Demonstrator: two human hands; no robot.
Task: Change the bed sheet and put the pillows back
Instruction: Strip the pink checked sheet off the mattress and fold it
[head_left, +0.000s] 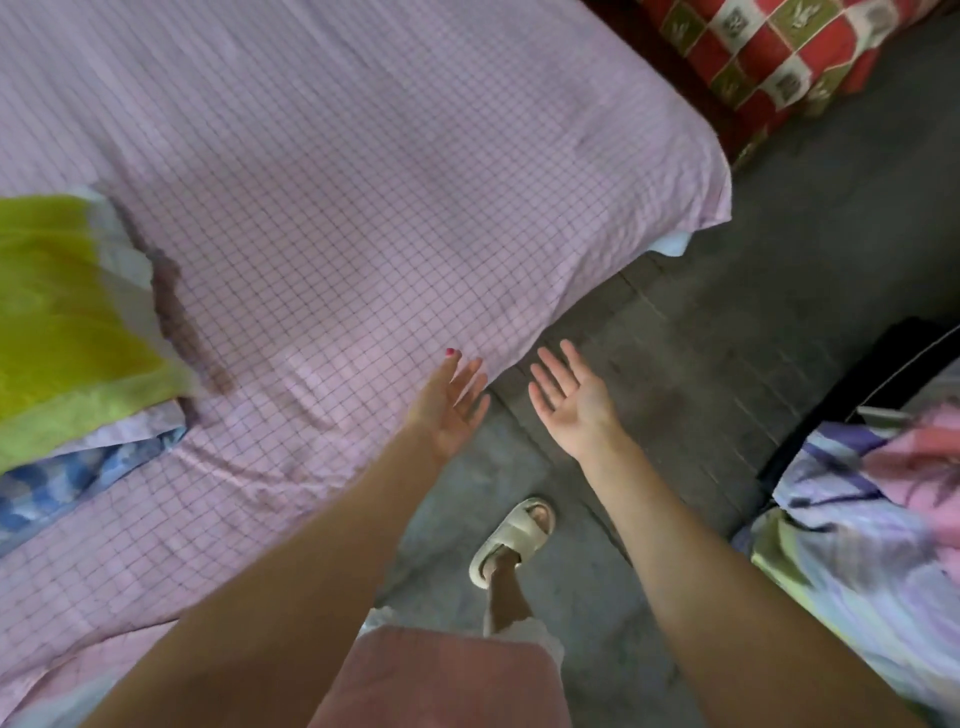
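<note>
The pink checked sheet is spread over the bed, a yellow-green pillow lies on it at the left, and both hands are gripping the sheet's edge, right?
Not quite. The head view shows both hands open and holding nothing: the left hand is by the edge of the pink checked sheet, the right hand over the floor. The yellow-green pillow does lie at the left.

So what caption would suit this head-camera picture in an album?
Both hands, left and right, open and empty, reach toward the pink checked sheet.

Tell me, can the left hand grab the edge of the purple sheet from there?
Probably yes. The open left hand is right at the edge of the purple sheet, with nothing between them.
</note>
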